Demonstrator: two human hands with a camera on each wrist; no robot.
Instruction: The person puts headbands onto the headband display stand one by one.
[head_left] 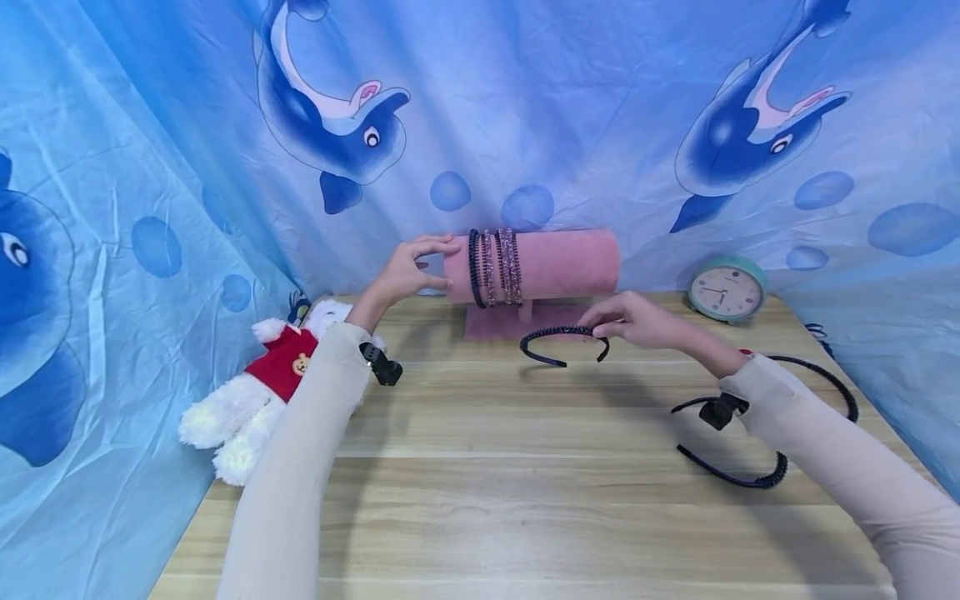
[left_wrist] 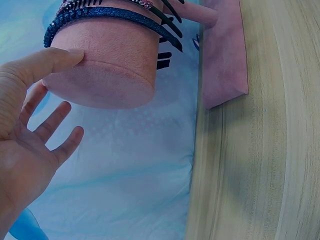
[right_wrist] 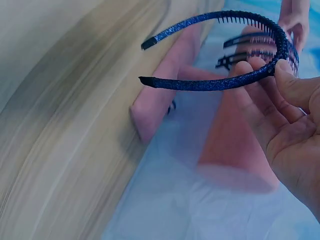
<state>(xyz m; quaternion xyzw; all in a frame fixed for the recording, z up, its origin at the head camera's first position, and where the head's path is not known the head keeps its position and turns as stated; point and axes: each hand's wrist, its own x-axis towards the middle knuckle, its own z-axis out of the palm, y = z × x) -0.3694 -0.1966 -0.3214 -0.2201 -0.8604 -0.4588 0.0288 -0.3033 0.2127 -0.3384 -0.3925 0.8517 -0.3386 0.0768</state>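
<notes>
Left hand [head_left: 405, 271] touches the left end of the pink roll [head_left: 566, 262], fingers extended, nothing clenched. Right hand [head_left: 626, 319] pinches a dark headband [head_left: 555, 332], raised before the stand base [head_left: 487, 325]. Plush toy [head_left: 281, 362] lies at left; clock [head_left: 726, 290] stands right of the roll; loose headbands [head_left: 776, 477] lie farther right, partly hidden by the right sleeve [head_left: 840, 467]. Judged risks: a sideways push could tip the stand; the one-spot pinch could let the headband twist or drop; the sleeve could snag the loose pieces. No container observed; several hung headbands [head_left: 512, 267] circle the roll's left half.
</notes>
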